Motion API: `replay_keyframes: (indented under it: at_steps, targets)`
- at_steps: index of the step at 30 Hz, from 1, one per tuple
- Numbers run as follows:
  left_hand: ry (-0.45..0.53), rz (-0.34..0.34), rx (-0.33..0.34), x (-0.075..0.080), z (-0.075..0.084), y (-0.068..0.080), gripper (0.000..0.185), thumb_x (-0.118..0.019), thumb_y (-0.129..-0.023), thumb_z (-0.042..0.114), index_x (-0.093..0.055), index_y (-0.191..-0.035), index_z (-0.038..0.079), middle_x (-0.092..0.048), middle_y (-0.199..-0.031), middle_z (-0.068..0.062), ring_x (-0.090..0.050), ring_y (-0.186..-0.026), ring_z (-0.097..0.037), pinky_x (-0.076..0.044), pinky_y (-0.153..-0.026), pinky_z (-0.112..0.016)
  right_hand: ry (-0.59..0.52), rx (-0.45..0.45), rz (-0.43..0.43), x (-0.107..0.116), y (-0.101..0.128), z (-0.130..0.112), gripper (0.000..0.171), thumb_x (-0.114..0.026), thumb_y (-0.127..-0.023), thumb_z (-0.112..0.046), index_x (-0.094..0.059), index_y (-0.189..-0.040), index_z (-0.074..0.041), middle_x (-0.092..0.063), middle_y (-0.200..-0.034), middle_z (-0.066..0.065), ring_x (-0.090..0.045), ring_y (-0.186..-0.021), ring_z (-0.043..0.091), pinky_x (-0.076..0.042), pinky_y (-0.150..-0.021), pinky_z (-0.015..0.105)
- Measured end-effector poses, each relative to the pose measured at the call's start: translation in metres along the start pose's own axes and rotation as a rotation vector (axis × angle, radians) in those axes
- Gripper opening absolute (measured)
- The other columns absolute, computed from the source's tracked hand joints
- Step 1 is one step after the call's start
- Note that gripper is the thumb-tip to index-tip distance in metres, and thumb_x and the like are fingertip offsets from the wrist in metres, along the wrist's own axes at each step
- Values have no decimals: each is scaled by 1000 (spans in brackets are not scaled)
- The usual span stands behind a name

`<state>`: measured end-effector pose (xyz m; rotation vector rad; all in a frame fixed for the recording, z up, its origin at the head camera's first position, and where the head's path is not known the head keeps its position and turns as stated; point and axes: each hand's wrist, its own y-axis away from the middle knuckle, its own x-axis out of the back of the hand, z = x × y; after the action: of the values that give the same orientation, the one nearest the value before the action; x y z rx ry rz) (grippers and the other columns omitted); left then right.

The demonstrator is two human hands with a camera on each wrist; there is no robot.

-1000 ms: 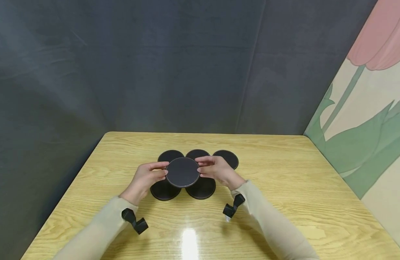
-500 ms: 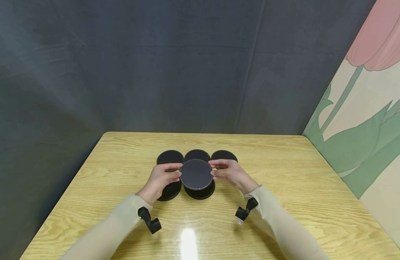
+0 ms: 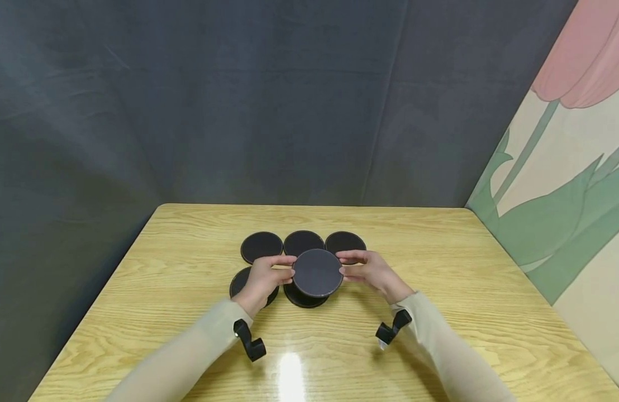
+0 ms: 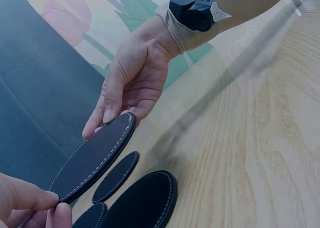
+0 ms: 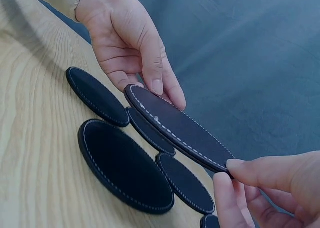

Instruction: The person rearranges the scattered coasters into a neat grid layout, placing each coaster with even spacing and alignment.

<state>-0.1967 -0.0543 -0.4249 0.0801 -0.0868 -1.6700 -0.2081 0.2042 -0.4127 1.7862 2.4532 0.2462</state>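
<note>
Head view: both hands hold one round dark coaster (image 3: 317,273) up off the wooden tabletop (image 3: 440,290), tilted toward the camera. Left hand (image 3: 263,282) pinches its left edge, right hand (image 3: 374,272) its right edge. Under & behind it lie 5 more coasters: back row of 3, left (image 3: 261,247), middle (image 3: 301,242), right (image 3: 345,242); front row of 2, one (image 3: 237,281) partly under the left hand, one (image 3: 299,298) mostly hidden below the held coaster. Black strap-on cameras on both wrists, pale sleeves. Dark curtain behind, flower mural at right.

Left wrist view: shows what the head view can't, pale stitching round the held coaster's (image 4: 95,156) rim & its thin edge seen side-on. Right hand (image 4: 131,86): fingers long and nearly straight, tips on the far rim. Left fingertips (image 4: 30,197) pinch the near rim, bottom left. Flat coasters below, well clear of it.

Right wrist view: opposite side. Left hand (image 5: 131,49) fingers under and over the far rim of the coaster (image 5: 177,128); right thumb & fingertips (image 5: 250,174) pinch the near rim. 4 flat coasters visible plus a sliver of a fifth.

No writing readable anywhere.
</note>
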Motion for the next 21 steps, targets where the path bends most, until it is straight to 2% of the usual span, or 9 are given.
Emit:
replay_keyframes:
  at_steps: [12, 21]
  targets:
    - [11, -42, 2, -17, -10, -5, 32, -63, -84, -12, -68, -115, -5, -58, -117, -22, -63, -72, -9, -58, -67, -22, 6, -26, 18, 17, 6, 10, 50, -64, -90, 4, -47, -136, 11, -54, -122, 15, -66, -82, 6, -58, -78, 21]
    - [-2, -61, -14, -33, -13, -5, 34, -64, -81, -13, -68, -114, -7, -63, -110, -21, -62, -69, -8, -59, -67, -24, 2, -37, 29, 31, 12, 14, 50, -64, -89, 4, -47, -136, 12, -57, -118, 11, -66, -86, 7, -58, -77, 20]
